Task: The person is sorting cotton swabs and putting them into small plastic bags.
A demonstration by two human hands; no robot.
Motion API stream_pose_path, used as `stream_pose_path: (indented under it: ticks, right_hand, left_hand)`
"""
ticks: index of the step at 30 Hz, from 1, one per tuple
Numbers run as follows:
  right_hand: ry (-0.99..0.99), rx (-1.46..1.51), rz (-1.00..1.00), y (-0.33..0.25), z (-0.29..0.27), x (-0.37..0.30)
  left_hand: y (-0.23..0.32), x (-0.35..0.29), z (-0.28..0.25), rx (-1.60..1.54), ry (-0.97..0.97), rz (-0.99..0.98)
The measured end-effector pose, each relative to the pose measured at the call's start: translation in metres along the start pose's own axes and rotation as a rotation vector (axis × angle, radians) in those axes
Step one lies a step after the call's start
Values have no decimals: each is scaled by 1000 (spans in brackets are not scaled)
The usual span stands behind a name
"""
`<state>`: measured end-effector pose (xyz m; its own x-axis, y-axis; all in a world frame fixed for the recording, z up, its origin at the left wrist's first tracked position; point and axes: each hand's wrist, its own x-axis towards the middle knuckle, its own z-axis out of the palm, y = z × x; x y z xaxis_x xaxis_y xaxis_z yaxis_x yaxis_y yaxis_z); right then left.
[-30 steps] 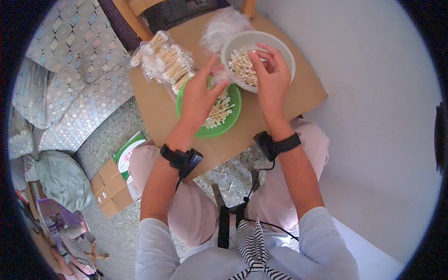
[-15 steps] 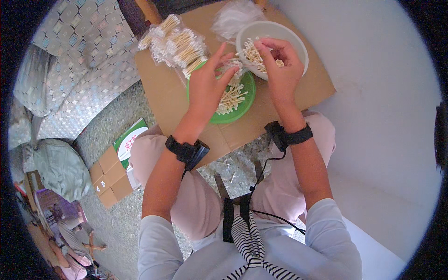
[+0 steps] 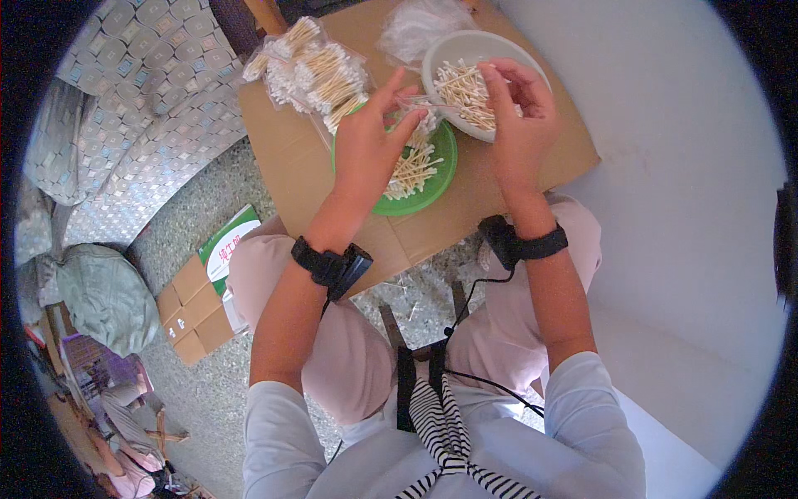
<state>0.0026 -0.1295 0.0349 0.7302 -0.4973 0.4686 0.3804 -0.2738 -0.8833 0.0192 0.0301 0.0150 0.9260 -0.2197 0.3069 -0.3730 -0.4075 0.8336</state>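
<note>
My left hand [image 3: 368,150] grips a small clear plastic bag [image 3: 426,106] above the green bowl [image 3: 447,181]. Some cotton swabs seem to show through the bag. Loose cotton swabs [image 3: 411,173] lie in the green bowl beneath. Over the right side of the white bowl [image 3: 436,48], my right hand [image 3: 525,121] is closed, thumb against fingertips. Whatever it may pinch is hidden by the fingers. Many more cotton swabs [image 3: 462,90] fill part of the white bowl.
Filled bags of cotton swabs [image 3: 322,71] are piled at the far left of the cardboard-topped table [image 3: 291,158]. Thin clear plastic bags [image 3: 420,32] lie at the back. A pale wall [image 3: 665,166] stands to the right; a flattened carton [image 3: 195,312] rests on the floor at left.
My right hand has shifted right across the white bowl, uncovering more of the swabs in it. My left hand stays nearly in place with the bag.
</note>
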Motion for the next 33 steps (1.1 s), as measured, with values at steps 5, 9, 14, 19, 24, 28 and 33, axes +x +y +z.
stream_pose_path:
  ticks: [5,9,14,19,24,28,33]
  right_hand:
    - [-165,-83,6,-7,-3,-2]
    - [-399,-144,66,-3,3,-6]
    - [-455,-496,-376,23,2,-3]
    - [-567,-776,-481,22,3,-14]
    - [-579,-502,-363,18,-5,3]
    - [-539,-303,-139,25,-17,26]
    - [-729,-878,-207,74,-24,38]
  left_hand:
    - [-1,-1,1,16,14,28]
    - [-4,-2,2,6,34,56]
    - [-8,-1,4,-110,37,57]
    - [-19,1,-1,-39,10,92]
    - [-13,3,-3,-108,6,31]
    - [-12,3,-10,112,89,166]
    - [-13,5,-11,191,159,232]
